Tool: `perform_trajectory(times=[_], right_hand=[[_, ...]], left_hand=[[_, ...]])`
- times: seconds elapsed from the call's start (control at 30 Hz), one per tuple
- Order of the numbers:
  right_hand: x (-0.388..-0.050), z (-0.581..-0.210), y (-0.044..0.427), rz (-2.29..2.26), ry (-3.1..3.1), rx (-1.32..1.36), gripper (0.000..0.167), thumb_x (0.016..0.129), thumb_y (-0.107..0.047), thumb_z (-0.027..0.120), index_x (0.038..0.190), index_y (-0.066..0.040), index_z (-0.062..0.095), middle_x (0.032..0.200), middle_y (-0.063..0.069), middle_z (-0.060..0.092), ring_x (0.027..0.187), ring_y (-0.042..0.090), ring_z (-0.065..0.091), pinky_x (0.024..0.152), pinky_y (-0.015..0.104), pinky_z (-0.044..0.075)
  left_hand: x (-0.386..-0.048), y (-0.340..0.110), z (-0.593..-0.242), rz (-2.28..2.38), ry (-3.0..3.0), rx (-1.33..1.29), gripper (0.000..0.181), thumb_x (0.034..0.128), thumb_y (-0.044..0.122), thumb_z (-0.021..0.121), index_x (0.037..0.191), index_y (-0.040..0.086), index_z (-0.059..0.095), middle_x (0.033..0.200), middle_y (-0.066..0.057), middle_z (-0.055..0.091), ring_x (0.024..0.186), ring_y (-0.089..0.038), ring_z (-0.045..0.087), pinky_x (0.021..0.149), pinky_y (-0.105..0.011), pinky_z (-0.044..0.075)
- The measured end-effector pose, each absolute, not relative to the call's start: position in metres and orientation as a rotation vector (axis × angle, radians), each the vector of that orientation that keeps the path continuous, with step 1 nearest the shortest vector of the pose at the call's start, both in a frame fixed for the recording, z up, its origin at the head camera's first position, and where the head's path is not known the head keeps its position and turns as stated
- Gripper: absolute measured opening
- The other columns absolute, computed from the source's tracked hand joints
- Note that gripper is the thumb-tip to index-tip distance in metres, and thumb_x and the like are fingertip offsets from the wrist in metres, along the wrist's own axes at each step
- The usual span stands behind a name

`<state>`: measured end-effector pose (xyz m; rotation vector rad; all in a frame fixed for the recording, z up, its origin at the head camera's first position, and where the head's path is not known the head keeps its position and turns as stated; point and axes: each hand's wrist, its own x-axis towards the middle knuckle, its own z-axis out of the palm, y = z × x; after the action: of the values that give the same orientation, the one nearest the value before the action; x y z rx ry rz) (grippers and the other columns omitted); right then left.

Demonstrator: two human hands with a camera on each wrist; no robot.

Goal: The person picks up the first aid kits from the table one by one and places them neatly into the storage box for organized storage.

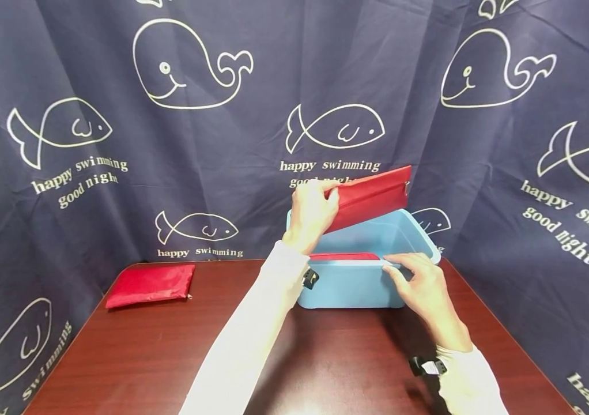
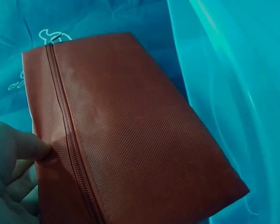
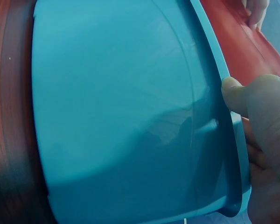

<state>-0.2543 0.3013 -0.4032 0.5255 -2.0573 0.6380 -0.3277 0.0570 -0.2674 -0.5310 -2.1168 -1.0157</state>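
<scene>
My left hand [image 1: 312, 211] pinches a red zippered pouch [image 1: 372, 199] by its edge, holding it tilted above a light blue plastic bin [image 1: 351, 288]. In the left wrist view the thumb presses on the pouch [image 2: 126, 121] beside its zipper. My right hand [image 1: 424, 288] grips the bin's near rim toward the right; the right wrist view has its thumb on the rim [image 3: 229, 100] and its fingers on the inner side. Inside the bin, against the near wall, shows the top of another red item [image 1: 343, 256], mostly hidden.
Another red zippered pouch [image 1: 151, 285] lies flat at the left end of the brown wooden table [image 1: 170, 351]. A dark blue curtain [image 1: 253, 155] with white whale and fish drawings surrounds the table's back and sides. A small black device is on each wrist.
</scene>
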Motion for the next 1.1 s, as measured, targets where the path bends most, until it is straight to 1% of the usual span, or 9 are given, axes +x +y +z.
perform_trajectory(times=[0.1, 0.17, 0.33, 0.47, 0.57, 0.63, 0.87, 1.1], right_hand=[[-0.254, -0.404, 0.302, 0.637, -2.059, 0.521, 0.028, 0.076, -0.005, 0.087, 0.104, -0.010, 0.082, 0.094, 0.005, 0.079, 0.089, 0.026, 0.069, 0.091, 0.007, 0.038], [-0.255, -0.404, 0.302, 0.636, -2.060, 0.519, 0.028, 0.076, -0.005, 0.087, 0.104, -0.009, 0.082, 0.094, 0.006, 0.079, 0.089, 0.027, 0.069, 0.091, 0.007, 0.038], [-0.255, -0.406, 0.303, 0.632, -2.053, 0.525, 0.028, 0.076, -0.005, 0.087, 0.103, -0.009, 0.082, 0.093, 0.005, 0.079, 0.089, 0.026, 0.068, 0.092, 0.005, 0.036], [-0.255, -0.406, 0.303, 0.626, -2.047, 0.533, 0.029, 0.076, -0.005, 0.087, 0.103, -0.010, 0.082, 0.093, 0.005, 0.079, 0.089, 0.025, 0.068, 0.091, 0.006, 0.037], [-0.256, -0.405, 0.303, 0.625, -2.050, 0.536, 0.028, 0.076, -0.005, 0.087, 0.104, -0.010, 0.082, 0.093, 0.005, 0.079, 0.089, 0.025, 0.068, 0.091, 0.006, 0.037], [-0.257, -0.405, 0.303, 0.620, -2.051, 0.534, 0.029, 0.076, -0.006, 0.087, 0.104, -0.011, 0.082, 0.094, 0.005, 0.079, 0.089, 0.025, 0.068, 0.091, 0.007, 0.037], [-0.257, -0.405, 0.304, 0.616, -2.054, 0.526, 0.029, 0.077, -0.007, 0.087, 0.105, -0.012, 0.082, 0.095, 0.005, 0.079, 0.089, 0.025, 0.068, 0.089, 0.009, 0.039], [-0.257, -0.406, 0.304, 0.626, -2.050, 0.538, 0.030, 0.076, -0.006, 0.087, 0.105, -0.012, 0.082, 0.094, 0.005, 0.079, 0.089, 0.025, 0.068, 0.091, 0.008, 0.038]], left_hand=[[-0.333, 0.057, -0.268, -1.014, -2.136, -0.517, 0.027, 0.0905, 0.011, 0.066, 0.105, 0.024, 0.085, 0.092, 0.005, 0.079, 0.083, -0.020, 0.072, 0.076, -0.034, 0.056], [-0.337, 0.057, -0.268, -1.020, -2.155, -0.501, 0.026, 0.0904, 0.012, 0.066, 0.104, 0.025, 0.085, 0.088, 0.004, 0.078, 0.079, -0.020, 0.071, 0.073, -0.033, 0.055], [-0.346, 0.058, -0.270, -1.021, -2.194, -0.477, 0.024, 0.0903, 0.013, 0.064, 0.099, 0.023, 0.085, 0.081, 0.003, 0.077, 0.073, -0.021, 0.069, 0.070, -0.034, 0.054], [-0.353, 0.061, -0.275, -1.026, -2.223, -0.448, 0.025, 0.0900, 0.012, 0.065, 0.103, 0.021, 0.085, 0.092, 0.001, 0.079, 0.083, -0.021, 0.072, 0.076, -0.034, 0.056], [-0.357, 0.062, -0.279, -1.035, -2.244, -0.425, 0.027, 0.0893, 0.012, 0.066, 0.107, 0.022, 0.084, 0.101, 0.001, 0.080, 0.091, -0.021, 0.074, 0.080, -0.035, 0.057], [-0.359, 0.064, -0.282, -1.039, -2.258, -0.421, 0.028, 0.0889, 0.012, 0.066, 0.106, 0.023, 0.084, 0.101, 0.001, 0.079, 0.091, -0.021, 0.074, 0.079, -0.035, 0.057], [-0.363, 0.066, -0.288, -1.015, -2.278, -0.418, 0.028, 0.0903, 0.012, 0.064, 0.103, 0.025, 0.085, 0.093, 0.004, 0.079, 0.085, -0.021, 0.073, 0.075, -0.034, 0.057], [-0.365, 0.067, -0.296, -1.032, -2.324, -0.400, 0.025, 0.0906, 0.013, 0.064, 0.097, 0.025, 0.084, 0.085, 0.003, 0.077, 0.078, -0.021, 0.070, 0.071, -0.036, 0.056]])
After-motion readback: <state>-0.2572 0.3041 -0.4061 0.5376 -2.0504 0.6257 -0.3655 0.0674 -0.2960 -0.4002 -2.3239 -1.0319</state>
